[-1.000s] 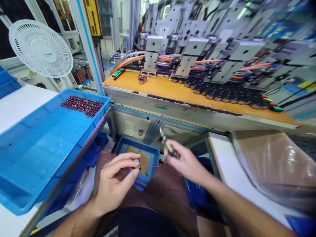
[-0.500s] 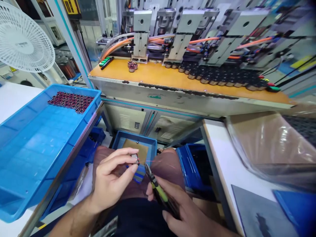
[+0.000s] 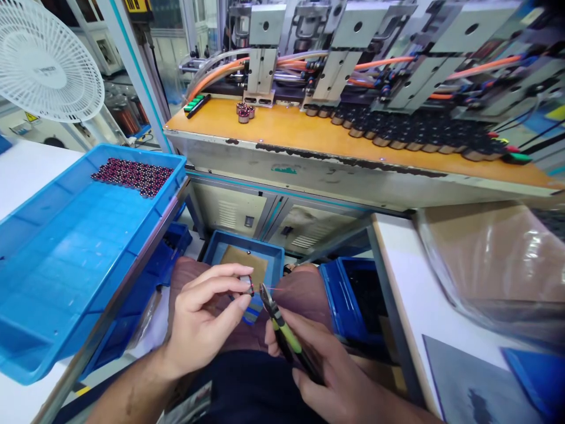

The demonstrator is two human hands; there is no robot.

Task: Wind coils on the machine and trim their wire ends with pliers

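Note:
My left hand (image 3: 198, 321) pinches a small wound motor stator (image 3: 247, 285) between thumb and fingertips, above my lap. A thin reddish wire (image 3: 276, 289) stretches to the right past the cutter tips. In my right hand (image 3: 329, 362) is a pair of side cutters (image 3: 289, 337) with green and black handles, jaws pointing up and left. The jaw tips are close to the stator's right side, at the wire; whether they are closed on it is too small to tell.
On my left stands a large blue tray (image 3: 57, 265) with many wound stators (image 3: 135, 175) at its far end. Dark round parts (image 3: 410, 126) and a few stators (image 3: 245, 112) line the orange bench (image 3: 291, 129). Below sits a blue bin (image 3: 277, 259); a white fan (image 3: 48, 65) is at left.
The view has shifted slightly, so the bench and machine appear a little further right. Both hands keep their grips, and the cutter tips remain close to the stator.

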